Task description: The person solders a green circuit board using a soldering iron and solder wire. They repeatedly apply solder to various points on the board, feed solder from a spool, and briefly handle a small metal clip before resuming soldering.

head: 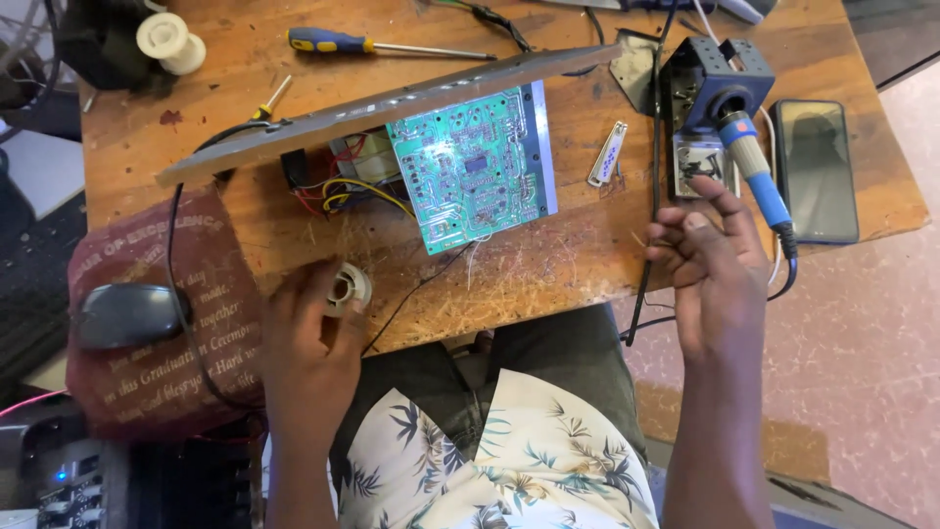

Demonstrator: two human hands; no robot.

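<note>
Head view: the left hand (311, 338) is closed around a small white spool (347, 288) at the near edge of the wooden tabletop (548, 264). The right hand (713, 269) hangs loosely open, holding nothing, just below the blue-handled soldering iron (752, 162) parked in its dark stand (713, 83). The green circuit board (473, 168) lies between them, coloured wires (348, 191) trailing from its left side. Risks, as I judge them: the right fingers could brush the iron's barrel and burn, its cord (646, 245) could snag the wrist, and the spool could slip off the edge.
</note>
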